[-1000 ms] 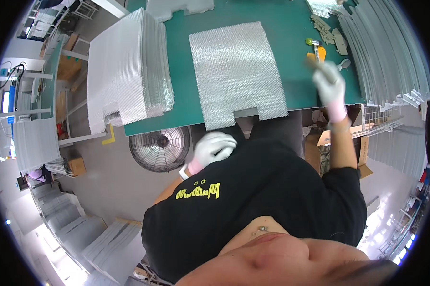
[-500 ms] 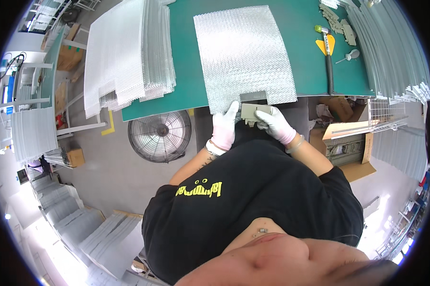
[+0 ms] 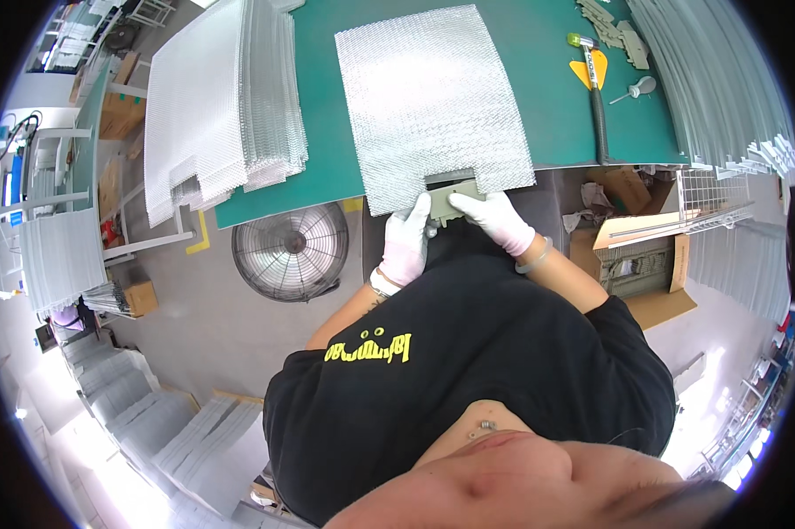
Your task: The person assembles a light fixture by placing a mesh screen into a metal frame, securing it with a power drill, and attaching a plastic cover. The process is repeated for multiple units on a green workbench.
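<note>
Gloves covered both my hands as I held a small grey-green plate [image 3: 451, 199] at the near edge of the green counter [image 3: 318, 132], right where a notch was cut into the silvery mesh sheet [image 3: 428, 97]. My left hand [image 3: 406, 240] was closed on the plate's left end and my right hand [image 3: 496, 217] pinched its right end, fingers curled over the top, so the piece sat level against the notch; holding it from both sides seemed the way to keep it square to the sheet's edge. The sheet lay flat with its near edge hanging slightly past the counter, which left the notch within easy reach of my body. To the left a thick stack of similar mesh sheets [image 3: 226, 97] sat on the counter, well apart from my hands. Further right lay a hammer [image 3: 596, 88] with a yellow head guard, a few more small plates [image 3: 613, 26], and a long pile of metal strips [image 3: 715, 88]. A floor fan [image 3: 290, 251] stood below the counter, beside my left arm, and an open cardboard box [image 3: 640, 256] sat to my right.
</note>
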